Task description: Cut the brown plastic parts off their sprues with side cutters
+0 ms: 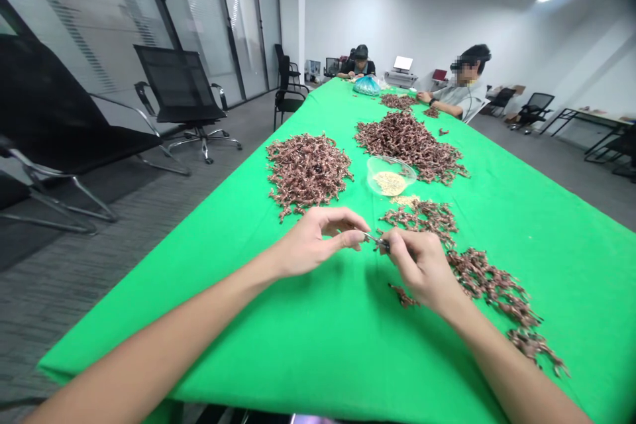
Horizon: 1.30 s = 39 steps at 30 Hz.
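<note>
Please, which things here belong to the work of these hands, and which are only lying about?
Belong to the work: left hand, right hand, small metal tool, heaps of brown sprigs, clear bowl of pale grains.
Lying about: black mesh office chair, blue plastic bag.

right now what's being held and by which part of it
A small metal tool, its kind too small to tell, pinched at one end by the fingers of the right hand; the left hand is at its other end, contact unclear.
</note>
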Motion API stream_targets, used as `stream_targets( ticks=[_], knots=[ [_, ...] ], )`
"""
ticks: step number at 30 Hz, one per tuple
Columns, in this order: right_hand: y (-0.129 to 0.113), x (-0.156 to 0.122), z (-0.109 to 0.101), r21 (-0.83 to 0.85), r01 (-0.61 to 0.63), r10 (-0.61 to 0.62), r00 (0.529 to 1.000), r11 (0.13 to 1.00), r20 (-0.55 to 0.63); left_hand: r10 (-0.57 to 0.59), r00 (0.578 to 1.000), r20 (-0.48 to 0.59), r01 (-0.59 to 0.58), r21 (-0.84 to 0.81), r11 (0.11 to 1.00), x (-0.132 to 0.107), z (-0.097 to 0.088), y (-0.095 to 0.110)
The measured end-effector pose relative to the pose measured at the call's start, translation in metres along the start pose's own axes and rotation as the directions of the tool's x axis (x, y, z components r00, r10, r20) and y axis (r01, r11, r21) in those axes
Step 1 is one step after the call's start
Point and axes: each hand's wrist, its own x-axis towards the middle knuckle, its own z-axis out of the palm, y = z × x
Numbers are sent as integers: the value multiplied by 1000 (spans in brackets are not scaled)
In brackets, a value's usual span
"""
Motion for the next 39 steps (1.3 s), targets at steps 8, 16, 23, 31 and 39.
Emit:
stream_targets(
  ticks=[8,16,23,31,39],
  knots=[
    [1,-3,3,129,-159,154,987,979,47,138,988,-73,-129,115,985,0,2,-6],
    [6,-3,4,204,-194,201,979,960,-15,163,970,-182,-131,178,975,3,-1,-9],
    [15,-1,6,209,-211,238,964,955,-114,153,945,-290,-50,332,942,12,-33,-25],
    [12,2,12,178,-161,179,979,971,-93,296,831,-471,129,681,720,26,-94,-51],
    [24,5,6,284,-175,239,948,943,-211,324,853,-409,136,774,618,74,-101,-55]
  ],
)
